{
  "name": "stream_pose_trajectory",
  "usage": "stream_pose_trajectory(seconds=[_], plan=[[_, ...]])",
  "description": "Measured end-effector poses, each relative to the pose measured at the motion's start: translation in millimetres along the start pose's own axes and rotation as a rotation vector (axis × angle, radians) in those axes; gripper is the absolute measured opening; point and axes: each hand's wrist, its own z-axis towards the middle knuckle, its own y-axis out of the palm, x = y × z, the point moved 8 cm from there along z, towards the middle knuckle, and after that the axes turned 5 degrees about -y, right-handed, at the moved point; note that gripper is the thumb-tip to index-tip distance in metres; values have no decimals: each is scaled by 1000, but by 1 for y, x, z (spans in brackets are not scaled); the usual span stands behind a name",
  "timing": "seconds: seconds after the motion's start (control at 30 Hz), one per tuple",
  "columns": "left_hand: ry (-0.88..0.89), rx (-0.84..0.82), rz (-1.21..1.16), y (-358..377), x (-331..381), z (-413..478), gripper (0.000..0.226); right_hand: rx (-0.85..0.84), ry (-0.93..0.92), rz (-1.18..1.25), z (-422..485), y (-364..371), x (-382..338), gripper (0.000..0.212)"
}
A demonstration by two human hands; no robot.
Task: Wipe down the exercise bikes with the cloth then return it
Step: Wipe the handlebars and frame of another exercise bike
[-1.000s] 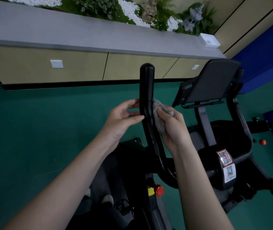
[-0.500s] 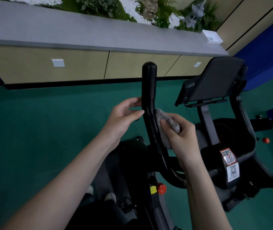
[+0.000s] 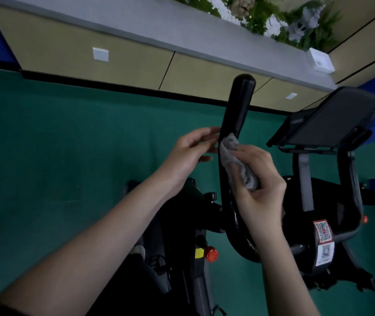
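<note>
- Head view: right hand [image 3: 259,192] bunched round the grey cloth [image 3: 236,163], fingers curled over the wad, pressing it on the right face of the black handlebar [image 3: 236,110] of the near bike [image 3: 195,224].
- Cloth sits about midway along the upright bar, touching it, top edge poking out above the knuckles.
- Left hand [image 3: 188,153] is just across the bar from the grip, fingers loose and mostly straight, holding nothing. Tips are at the bar's left edge, contact too close to call.
- Above the grip: the bar's rounded end, uncovered. Below: the bar curves down into the frame, red knob [image 3: 211,254] lower left.
- Right of the grip, well apart: second bike [image 3: 337,201], dark console panel [image 3: 328,119], QR stickers [image 3: 323,231] on its housing.
- Beyond the grip: green floor [image 3: 67,156], tan cabinets, grey ledge [image 3: 136,17] with plants and a small white box [image 3: 321,62] at its far right.
- Step, my read: wiping the near bike's handlebar. Second bike probably not done yet, cloth return not yet due.
- Next move calls for a firm stroke along the bar, up to the cap or down the curve, with the left hand steadying. Cloth should wrap round to reach the back face. The soft wad could slip if the thumb eases.
</note>
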Motion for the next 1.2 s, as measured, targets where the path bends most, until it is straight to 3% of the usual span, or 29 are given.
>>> stream_pose_trajectory(seconds=[0.2,0.33,0.6,0.73,0.87,0.93,1.07,1.2], plan=[[-57,47,-10,-7,-23,-20,24,-137,-83,51,11,-3,-4,15],[-74,29,-22,1,-37,-32,18,-227,-292,-28,59,-1,-24,9],[-15,101,-212,12,-50,-44,25,-1004,-665,-586,75,66,-39,40],[-30,145,-295,16,-61,-45,27,-1222,-650,-628,77,81,-42,34],[-31,218,-364,16,-73,-44,15,-1465,-580,-626,66,92,-38,22],[-26,229,-393,18,-77,-43,14,-1488,-570,-636,65,94,-37,23],[-7,227,-421,22,-77,-42,16,-1381,-666,-662,66,95,-40,25],[17,266,-414,20,-75,-43,14,-1421,-667,-661,55,89,-33,31]])
